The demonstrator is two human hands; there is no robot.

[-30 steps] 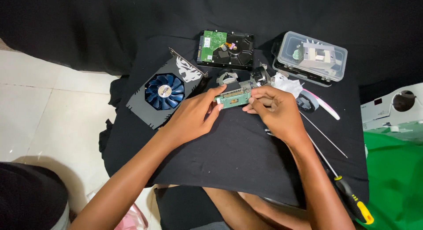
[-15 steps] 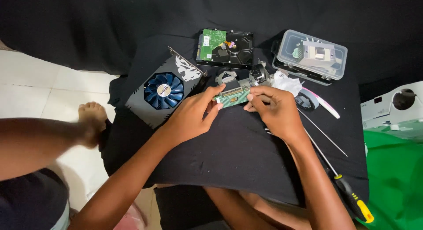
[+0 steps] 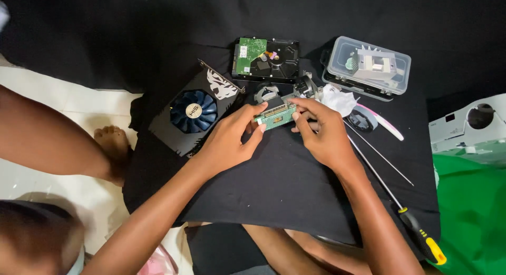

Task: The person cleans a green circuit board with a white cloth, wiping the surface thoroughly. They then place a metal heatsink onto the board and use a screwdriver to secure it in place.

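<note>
A small green circuit board [image 3: 276, 116] is held between both my hands over a black cloth [image 3: 274, 185]. My left hand [image 3: 229, 140] pinches its left end with thumb and fingers. My right hand [image 3: 321, 131] grips its right end, fingers curled over the top edge. Just behind the board lie small metal parts [image 3: 265, 92]. A graphics card with a blue fan [image 3: 193, 112] lies left of my left hand, touching nothing I hold.
A hard drive with its green board up [image 3: 266, 59] lies at the back. A clear plastic box [image 3: 369, 67] sits back right. A long screwdriver [image 3: 392, 198], a thin rod [image 3: 379, 153] and white tissue [image 3: 339, 100] lie right. Another person's leg and foot [image 3: 109, 148] are on the left floor.
Another person's leg and foot have come in from the left and reach further toward the cloth. My hands stay on the small board, with the fingers shifted slightly.
</note>
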